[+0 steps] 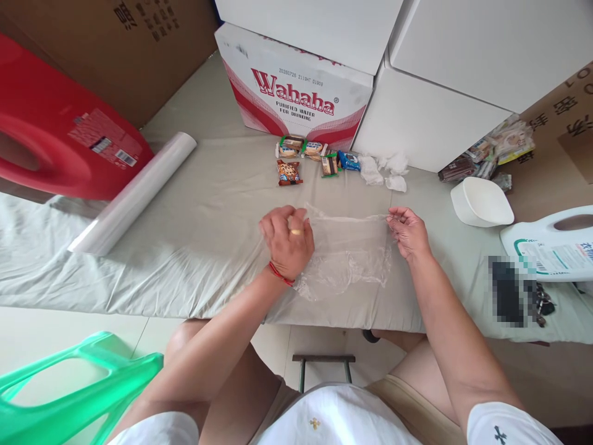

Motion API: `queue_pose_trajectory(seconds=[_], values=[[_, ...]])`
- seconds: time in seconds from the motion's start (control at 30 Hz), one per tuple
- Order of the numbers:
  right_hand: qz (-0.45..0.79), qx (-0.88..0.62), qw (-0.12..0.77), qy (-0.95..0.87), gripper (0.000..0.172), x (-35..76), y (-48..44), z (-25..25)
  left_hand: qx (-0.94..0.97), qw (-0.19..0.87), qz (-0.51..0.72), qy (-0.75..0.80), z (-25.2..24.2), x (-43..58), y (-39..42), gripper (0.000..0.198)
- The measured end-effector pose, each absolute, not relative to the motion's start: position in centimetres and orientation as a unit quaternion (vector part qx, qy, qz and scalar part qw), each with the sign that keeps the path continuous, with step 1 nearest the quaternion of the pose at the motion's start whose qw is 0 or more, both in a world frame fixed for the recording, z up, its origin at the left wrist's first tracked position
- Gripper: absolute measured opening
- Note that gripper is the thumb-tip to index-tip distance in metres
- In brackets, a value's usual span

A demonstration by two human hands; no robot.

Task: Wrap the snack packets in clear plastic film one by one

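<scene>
Two bare hands on one flimsy piece of clear plastic (349, 247), which lies spread over the near part of the table (222, 204), roughly in front of the person's lap. The right hand (410, 235) has the neater grip: thumb and fingertips pinched together on the far right corner, nothing else in it. The left hand (290, 241) is at the opposite corner, fingers curled and a bit blurred. Looks like the plastic runs up to its fingertips, but I honestly can't tell whether it's pinched tight or just touching.

Far edge is pretty straight between the hands, near edge is all crumpled. My take, for what it's worth: stuff this thin probably clings and folds on itself, so I'd hold just the very corners, pull gently sideways and smooth the wrinkles toward the near side. Yanking might stretch or tear it. Keeping it low against the cloth should help too.

Also, watch the far side. That brown snack packet (290, 173) and the crumpled white wads (370, 170) sit just beyond the hands, so I'd keep any sweeping moves short. The clear roll (134, 191) is well off to the left, no bother there.
</scene>
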State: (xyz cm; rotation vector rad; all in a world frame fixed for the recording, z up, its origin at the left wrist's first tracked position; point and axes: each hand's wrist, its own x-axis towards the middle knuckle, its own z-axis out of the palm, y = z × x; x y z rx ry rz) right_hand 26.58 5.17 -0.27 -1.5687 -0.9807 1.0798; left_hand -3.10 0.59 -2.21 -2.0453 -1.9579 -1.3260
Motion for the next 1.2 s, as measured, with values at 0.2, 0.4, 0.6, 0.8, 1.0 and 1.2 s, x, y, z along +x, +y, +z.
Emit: queue_pose_trajectory(seconds=[0.2, 0.4, 0.6, 0.8, 1.0, 1.2], values=[[0.437, -0.636, 0.483, -0.414, 0.048, 25.4, 5.6, -0.3, -0.853, -0.116, -0.264, -0.434, -2.2, -2.0, 0.3, 0.032], [0.388, -0.640, 0.530, -0.398, 0.046, 26.0, 8.9, -1.7, -0.822, -0.115, -0.185, -0.526, -2.4, -1.6, 0.7, 0.053], [0.276, -0.685, 0.547, -0.395, 0.040, 29.0, 8.9, -1.1, -0.797, -0.113, -0.167, -0.569, -2.6, -1.3, 0.6, 0.056], [0.324, -0.766, 0.352, -0.429, 0.051, 29.5, 0.5, 0.3, -0.788, -0.112, -0.183, -0.577, -2.7, -1.1, 0.8, 0.055], [0.534, -0.704, 0.315, -0.346, 0.057, 26.5, -3.5, 1.8, -0.781, -0.106, -0.174, -0.591, -2.9, -1.0, 0.9, 0.058], [0.592, -0.655, 0.389, -0.264, 0.054, 26.9, -5.1, 3.1, -0.781, -0.095, -0.127, -0.604, -2.5, -0.9, 0.8, 0.061]])
